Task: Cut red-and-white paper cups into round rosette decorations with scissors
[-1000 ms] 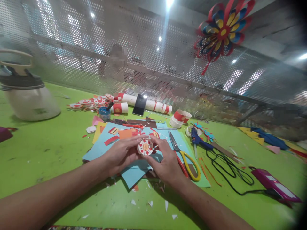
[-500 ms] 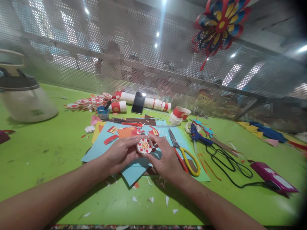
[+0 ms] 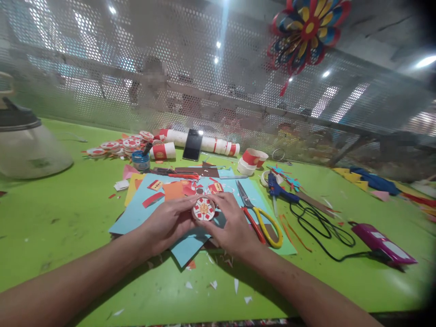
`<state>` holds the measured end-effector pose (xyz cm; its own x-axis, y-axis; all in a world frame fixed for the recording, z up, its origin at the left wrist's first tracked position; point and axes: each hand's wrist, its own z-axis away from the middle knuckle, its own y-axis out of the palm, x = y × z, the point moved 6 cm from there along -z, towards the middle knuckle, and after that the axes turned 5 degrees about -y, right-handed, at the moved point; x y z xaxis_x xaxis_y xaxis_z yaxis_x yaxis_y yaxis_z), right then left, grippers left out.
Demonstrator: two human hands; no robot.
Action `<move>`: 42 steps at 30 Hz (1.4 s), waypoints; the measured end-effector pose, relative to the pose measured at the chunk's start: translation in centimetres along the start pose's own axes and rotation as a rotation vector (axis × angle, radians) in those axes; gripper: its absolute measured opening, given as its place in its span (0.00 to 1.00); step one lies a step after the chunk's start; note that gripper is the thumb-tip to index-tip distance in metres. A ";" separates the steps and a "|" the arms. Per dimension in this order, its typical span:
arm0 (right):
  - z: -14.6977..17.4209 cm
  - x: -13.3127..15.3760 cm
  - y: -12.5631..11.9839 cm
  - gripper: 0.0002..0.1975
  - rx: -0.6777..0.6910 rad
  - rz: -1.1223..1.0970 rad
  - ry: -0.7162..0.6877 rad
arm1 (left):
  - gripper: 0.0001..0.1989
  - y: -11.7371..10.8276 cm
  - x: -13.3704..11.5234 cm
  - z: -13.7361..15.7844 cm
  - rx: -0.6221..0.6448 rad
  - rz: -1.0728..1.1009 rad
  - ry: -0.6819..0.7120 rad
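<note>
Both my hands grip a small round white disc (image 3: 203, 209), which looks like a cut paper-cup base, with red patches round its face and a gold pattern in the middle. My left hand (image 3: 170, 222) is closed on its left edge, and my right hand (image 3: 230, 222) on its right edge, thumb below and fingers above. Under the hands lie light-blue paper sheets (image 3: 136, 213) with red and orange paper scraps. Just right of my right hand lie scissors (image 3: 262, 220) with red and yellow handles, blades apart.
A blue glue gun (image 3: 281, 190) with a looping black cord joins a purple power bank (image 3: 384, 243) at right. Behind stand cut cups (image 3: 250, 161), a phone (image 3: 193, 144), a blue jar (image 3: 141, 160) and decorated discs (image 3: 131, 143). A large jug (image 3: 30, 145) stands at left.
The camera view has shifted slightly, so the table things appear a little farther left. Both hands still hold the disc, its patterned face turned a little more toward me.
</note>
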<state>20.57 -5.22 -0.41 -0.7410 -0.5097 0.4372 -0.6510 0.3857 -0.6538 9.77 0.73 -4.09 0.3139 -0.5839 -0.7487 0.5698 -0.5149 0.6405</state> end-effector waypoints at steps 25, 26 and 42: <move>-0.4 -0.5 -0.2 0.18 -0.005 -0.065 0.090 | 0.11 -0.4 0.0 0.1 -0.090 0.025 -0.016; -0.4 -0.6 -0.2 0.18 -0.010 -0.063 0.091 | 0.10 -0.4 0.0 0.1 -0.085 0.020 -0.017; 0.0 -3.3 -0.5 0.17 -0.042 -0.449 0.500 | 0.12 0.5 -0.2 0.2 -0.019 -0.057 -0.053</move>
<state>23.34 -3.72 -1.57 -0.3774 -0.2139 0.9010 -0.9121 0.2540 -0.3217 9.82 0.50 -3.59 0.2399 -0.5868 -0.7734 0.6003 -0.5364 0.5932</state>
